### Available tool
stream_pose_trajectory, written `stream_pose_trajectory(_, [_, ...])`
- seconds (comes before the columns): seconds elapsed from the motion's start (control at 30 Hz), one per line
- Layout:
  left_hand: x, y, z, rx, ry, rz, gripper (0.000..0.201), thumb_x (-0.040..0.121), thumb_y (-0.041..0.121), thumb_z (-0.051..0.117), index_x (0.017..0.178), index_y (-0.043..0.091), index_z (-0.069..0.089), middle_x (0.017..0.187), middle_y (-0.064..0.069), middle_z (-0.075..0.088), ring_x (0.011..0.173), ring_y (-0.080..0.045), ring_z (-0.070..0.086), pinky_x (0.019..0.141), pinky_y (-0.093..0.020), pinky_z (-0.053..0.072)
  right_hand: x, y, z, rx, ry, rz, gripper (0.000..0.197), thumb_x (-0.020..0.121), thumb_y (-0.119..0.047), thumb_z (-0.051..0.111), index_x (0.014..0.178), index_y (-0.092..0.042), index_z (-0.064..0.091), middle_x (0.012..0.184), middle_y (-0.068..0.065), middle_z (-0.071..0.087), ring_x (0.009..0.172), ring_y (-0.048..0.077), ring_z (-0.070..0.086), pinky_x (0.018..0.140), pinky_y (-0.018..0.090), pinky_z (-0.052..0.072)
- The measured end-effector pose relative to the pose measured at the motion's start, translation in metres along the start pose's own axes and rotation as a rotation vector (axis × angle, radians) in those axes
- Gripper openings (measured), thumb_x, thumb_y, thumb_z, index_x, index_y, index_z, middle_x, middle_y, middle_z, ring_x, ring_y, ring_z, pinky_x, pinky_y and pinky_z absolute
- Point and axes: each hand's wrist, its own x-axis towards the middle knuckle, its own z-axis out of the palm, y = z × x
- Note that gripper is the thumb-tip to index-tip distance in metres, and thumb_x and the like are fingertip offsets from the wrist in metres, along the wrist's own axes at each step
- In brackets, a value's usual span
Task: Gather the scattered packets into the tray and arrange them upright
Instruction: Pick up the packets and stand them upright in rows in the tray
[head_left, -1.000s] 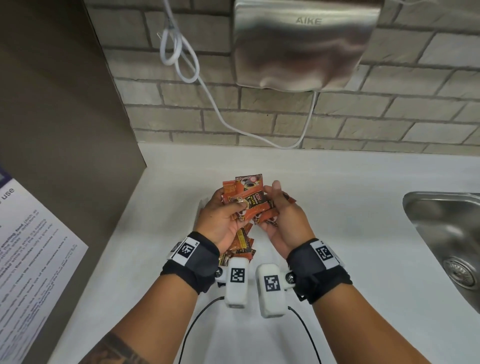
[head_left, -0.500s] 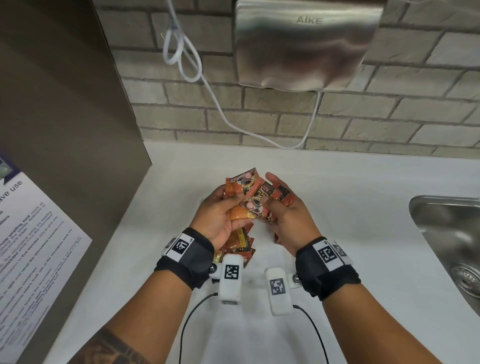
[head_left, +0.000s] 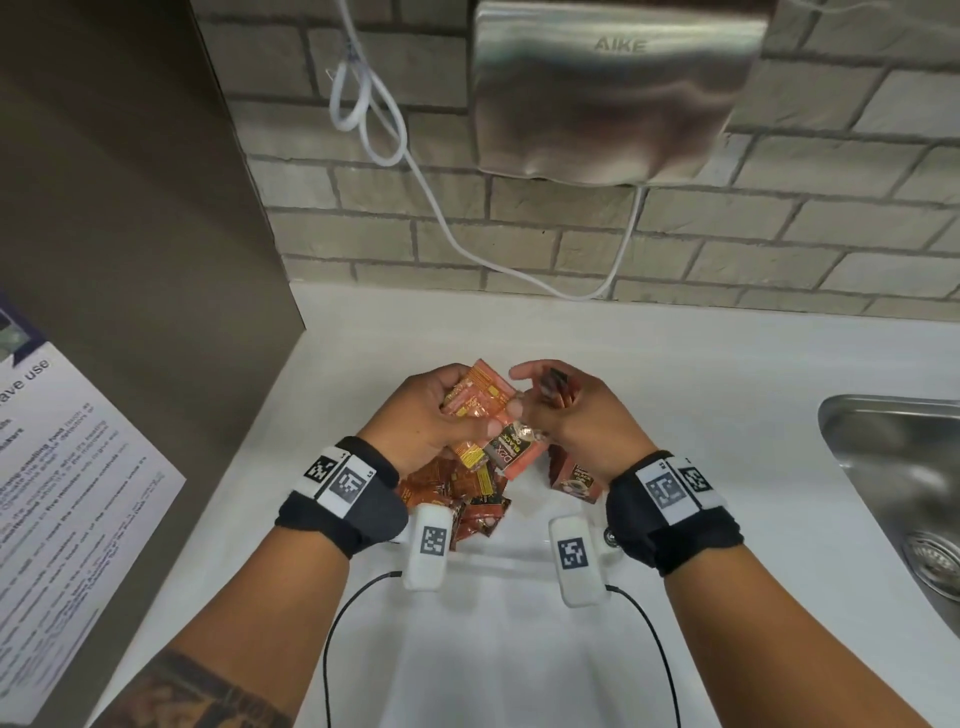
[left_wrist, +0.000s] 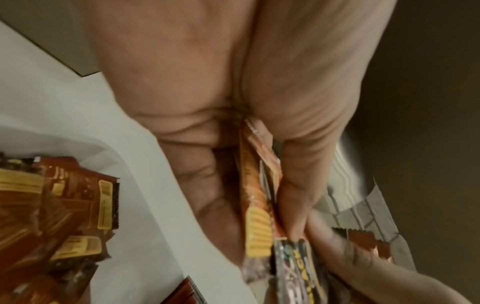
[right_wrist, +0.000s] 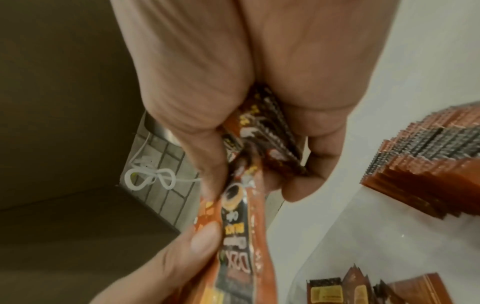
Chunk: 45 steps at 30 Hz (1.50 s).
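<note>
Above the clear plastic tray (head_left: 524, 564) near the white worktop's (head_left: 727, 415) front edge, the left hand (head_left: 431, 421) clamped orange foil coffee packets (head_left: 480, 402) while the right hand (head_left: 582, 415) pinched others, sorting a handful; next, seemingly, standing them upright beside the tray's row.

The tray (head_left: 483, 564) is nearly invisible in the head view, white on white, its rim partly behind the wrist cameras. Both hands cover most of the packets they grip; how many each holds cannot be told. The packet between the hands (right_wrist: 237, 232) is blurred, its print only partly legible. The sink (head_left: 893, 467) is cut off at the right edge.
</note>
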Motion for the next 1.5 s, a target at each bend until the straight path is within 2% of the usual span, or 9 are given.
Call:
stream_pose_trajectory(0.1, [0.004,0.005,-0.003,-0.018,0.070,0.031,0.039,0.075,0.005,0.086,0.108,0.014,0.069,0.101,-0.009,0.077,0.096,-0.034,0.073,0.083,-0.054,0.059,-0.003,0.003,0.002,-0.071,-0.097,0.088,0.024,0.085,-0.012,0.078,0.106,-0.017,0.067,0.085,0.001,0.070,0.071,0.016,0.067,0.065,0.028,0.055])
stream_pose_trajectory(0.27, [0.011,0.015,0.004,0.127,-0.020,0.100,0.044,0.067,0.014,0.092,0.105,0.015,0.070,0.097,-0.004,0.077,0.093,-0.029,0.073,0.088,-0.048,0.058,-0.007,0.004,0.010,-0.031,-0.318,0.284,0.028,0.080,0.001,0.079,0.104,-0.001,0.064,0.074,0.009,0.063,0.068,0.019,0.059,0.083,0.044,0.056])
stream_pose_trajectory(0.43, [0.013,0.013,0.004,0.042,0.016,0.093,0.029,0.085,0.021,0.080,0.111,0.015,0.070,0.102,-0.004,0.077,0.096,-0.027,0.074,0.087,-0.045,0.059,-0.012,0.006,0.004,0.093,-0.249,0.364,0.012,0.084,0.004,0.069,0.096,0.008,0.065,0.078,0.022,0.064,0.070,0.026,0.063,0.086,0.046,0.059])
stream_pose_trajectory(0.57, [0.013,0.005,-0.006,-0.104,0.047,0.015,0.021,0.095,0.022,0.067,0.116,0.019,0.065,0.111,-0.004,0.075,0.103,-0.024,0.072,0.088,-0.042,0.057,-0.016,0.009,-0.002,0.300,-0.169,0.435,0.028,0.088,0.008,0.060,0.113,0.019,0.060,0.106,0.039,0.064,0.088,0.038,0.066,0.078,0.043,0.061])
stream_pose_trajectory(0.7, [0.013,-0.001,-0.007,-0.117,0.049,-0.010,0.026,0.092,0.020,0.072,0.116,0.019,0.065,0.111,-0.005,0.075,0.104,-0.025,0.071,0.082,-0.037,0.057,-0.013,0.012,-0.002,0.460,-0.024,0.428,0.019,0.089,0.006,0.061,0.104,0.015,0.064,0.092,0.027,0.067,0.072,0.027,0.070,0.063,0.032,0.060])
stream_pose_trajectory(0.9, [0.012,0.001,0.008,0.050,-0.033,0.036,0.024,0.085,0.012,0.079,0.106,0.013,0.068,0.089,-0.002,0.073,0.077,-0.015,0.067,0.063,-0.029,0.056,-0.011,0.014,0.009,0.285,-0.113,0.336,0.022,0.086,-0.016,0.076,0.105,-0.005,0.072,0.097,0.013,0.072,0.094,0.024,0.070,0.082,0.035,0.058])
stream_pose_trajectory(1.07, [0.012,-0.002,0.000,0.006,0.051,-0.016,0.017,0.093,0.018,0.071,0.109,0.020,0.066,0.098,0.003,0.076,0.086,-0.011,0.072,0.067,-0.025,0.057,-0.011,0.021,0.007,0.424,0.027,0.255,0.032,0.091,0.008,0.059,0.121,-0.003,0.064,0.117,0.024,0.068,0.105,0.029,0.071,0.080,0.036,0.060])
stream_pose_trajectory(1.27, [0.007,-0.005,0.008,-0.102,-0.011,-0.097,0.037,0.081,0.020,0.084,0.113,0.012,0.068,0.111,-0.009,0.074,0.100,-0.025,0.073,0.083,-0.043,0.060,-0.008,0.017,0.012,0.223,0.067,0.171,0.030,0.077,-0.016,0.085,0.101,-0.006,0.071,0.071,0.002,0.069,0.069,0.019,0.065,0.057,0.023,0.051])
stream_pose_trajectory(1.5, [0.003,0.001,0.014,-0.351,0.089,-0.245,0.031,0.102,0.033,0.055,0.111,0.005,0.064,0.104,-0.016,0.072,0.086,-0.029,0.074,0.072,-0.038,0.063,-0.006,0.017,0.007,0.058,0.133,0.001,0.034,0.080,0.001,0.078,0.109,-0.012,0.069,0.091,0.001,0.076,0.082,0.018,0.070,0.078,0.034,0.055])
